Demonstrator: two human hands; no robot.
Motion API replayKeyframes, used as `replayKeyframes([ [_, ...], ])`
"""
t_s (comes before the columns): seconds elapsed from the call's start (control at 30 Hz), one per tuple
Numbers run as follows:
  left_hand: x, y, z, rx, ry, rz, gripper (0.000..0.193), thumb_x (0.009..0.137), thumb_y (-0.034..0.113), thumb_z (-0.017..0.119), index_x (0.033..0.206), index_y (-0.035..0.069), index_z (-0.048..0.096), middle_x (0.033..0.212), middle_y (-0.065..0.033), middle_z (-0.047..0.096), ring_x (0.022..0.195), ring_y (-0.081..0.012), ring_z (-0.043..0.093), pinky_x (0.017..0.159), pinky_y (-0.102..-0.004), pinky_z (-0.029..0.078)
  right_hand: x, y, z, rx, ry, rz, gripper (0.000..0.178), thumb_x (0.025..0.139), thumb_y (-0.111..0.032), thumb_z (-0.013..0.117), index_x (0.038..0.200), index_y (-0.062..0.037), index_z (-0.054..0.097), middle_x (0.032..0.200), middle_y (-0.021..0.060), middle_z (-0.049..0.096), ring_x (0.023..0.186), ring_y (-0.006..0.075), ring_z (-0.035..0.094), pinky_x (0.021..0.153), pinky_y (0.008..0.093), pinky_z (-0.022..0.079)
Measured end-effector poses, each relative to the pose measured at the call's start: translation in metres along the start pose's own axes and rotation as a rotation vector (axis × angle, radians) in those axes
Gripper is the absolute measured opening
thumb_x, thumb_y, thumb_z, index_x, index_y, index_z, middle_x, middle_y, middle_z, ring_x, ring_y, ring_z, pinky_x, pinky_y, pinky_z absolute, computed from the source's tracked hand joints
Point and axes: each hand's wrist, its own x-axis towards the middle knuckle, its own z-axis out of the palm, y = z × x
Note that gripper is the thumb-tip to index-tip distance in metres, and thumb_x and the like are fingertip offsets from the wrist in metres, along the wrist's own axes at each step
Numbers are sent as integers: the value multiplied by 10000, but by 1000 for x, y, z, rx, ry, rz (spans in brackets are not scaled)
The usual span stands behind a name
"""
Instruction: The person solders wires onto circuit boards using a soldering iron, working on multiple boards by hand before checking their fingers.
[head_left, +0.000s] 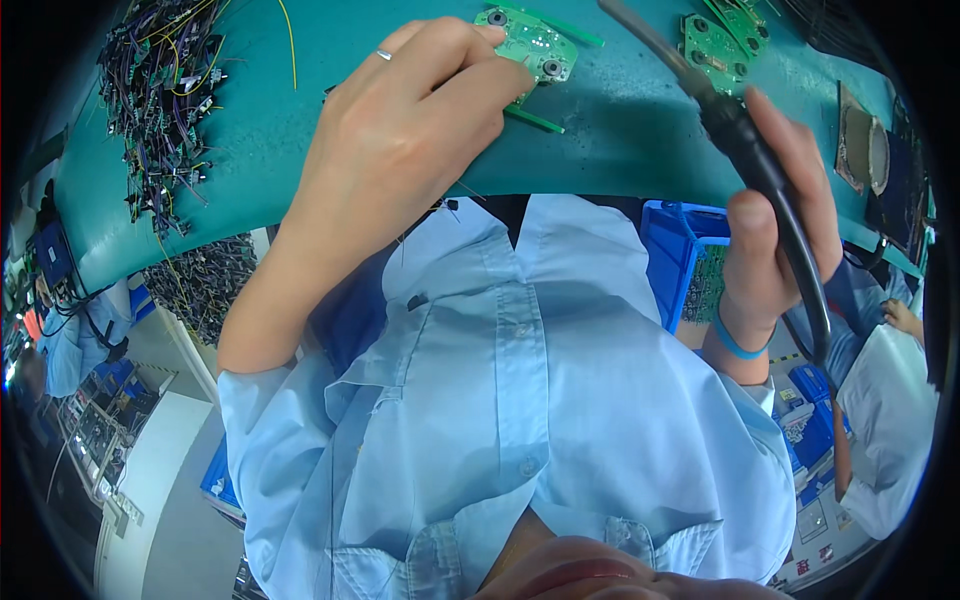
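My left hand (410, 125), a ring on one finger, has its fingers bent and pressed on a green circuit board (540, 42) with round black parts. The board lies on the green mat, partly covered by the fingers. Whether the fingertips also pinch something small is hidden. Thin leads with a small black piece (452, 205) hang below that hand. In my right hand (775, 215) is a soldering iron (740, 135), gripped by its black handle. Its metal tip points up and left, above the mat, apart from the board.
More green circuit boards (715, 50) lie at the far right. A tangled heap of wired parts (160, 100) covers the left of the mat (620, 150). Beside my lap stands a blue bin (668, 255) with boards. Another person's sleeve (885, 420) shows at the right.
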Motion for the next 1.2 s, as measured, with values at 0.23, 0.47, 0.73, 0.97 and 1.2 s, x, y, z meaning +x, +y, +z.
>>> replayKeyframes([
  [0.23,-4,-3,1,-9,-10,-17,253,801,-80,727,1022,39,757,996,-33,691,955,-224,691,861,-333,547,-18,1,2,144,-32,-4,374,872,-167,773,1159,44,662,991,202,700,887,292,641,886,412,516],
  [0.47,-6,-4,0,-30,-18,-37,253,803,-81,727,1024,38,758,995,-35,690,960,-224,693,861,-333,547,-19,-5,6,102,-100,82,332,855,-143,766,1102,53,660,982,203,693,869,297,636,882,419,519],
  [0.73,-9,-4,-3,-51,-25,-62,253,805,-81,727,1026,37,759,995,-37,689,967,-224,696,861,-333,547,-16,-6,9,80,-111,100,336,848,-132,765,1105,57,661,967,199,694,854,300,634,883,418,520],
  [0.97,-11,-5,-6,-62,-26,-77,252,807,-82,727,1027,37,760,995,-39,688,972,-225,698,862,-333,547,-11,-10,9,56,-123,74,345,857,-145,766,1115,58,661,951,197,701,864,300,642,884,415,525],
  [1.2,-8,-5,-5,-70,-25,-90,252,809,-82,727,1029,36,761,995,-41,688,978,-225,701,862,-332,547,-11,-7,1,47,-54,65,371,890,-179,761,1170,41,659,966,198,722,905,293,676,895,401,541],
])
